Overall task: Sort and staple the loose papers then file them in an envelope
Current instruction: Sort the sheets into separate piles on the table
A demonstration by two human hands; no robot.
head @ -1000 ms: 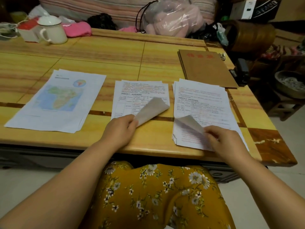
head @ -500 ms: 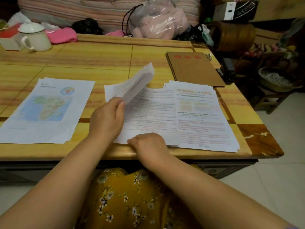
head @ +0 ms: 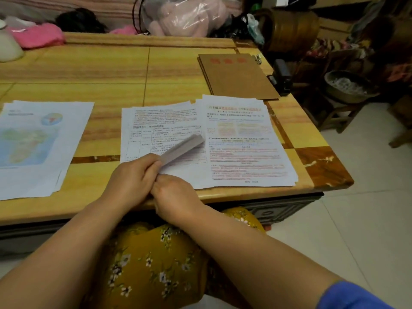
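Observation:
Three paper piles lie on the wooden table [head: 174, 68]. The map pile [head: 33, 143] is at the left. The middle pile [head: 160, 128] shows a printed table. The right pile [head: 243, 141] has coloured text and overlaps the middle one. My left hand [head: 131, 181] pinches several lifted sheets [head: 182, 148] of the middle pile at their near corner. My right hand [head: 176, 195] sits against the left hand at the pile's near edge, fingers curled on the paper. A brown envelope [head: 236, 76] lies at the far right, with a black stapler [head: 281, 76] beside it.
A white mug [head: 7, 45] and pink cloth [head: 38, 36] sit at the far left. A plastic bag of pink stuff [head: 187, 14] lies behind the table. Right of the table are a brown basket [head: 289, 30], a bowl on a stool [head: 347, 85], and tiled floor.
My right hand left the right pile and came to the near edge of the middle pile beside my left hand. The sheets my left hand lifts dropped lower. The right pile now overlaps the middle one.

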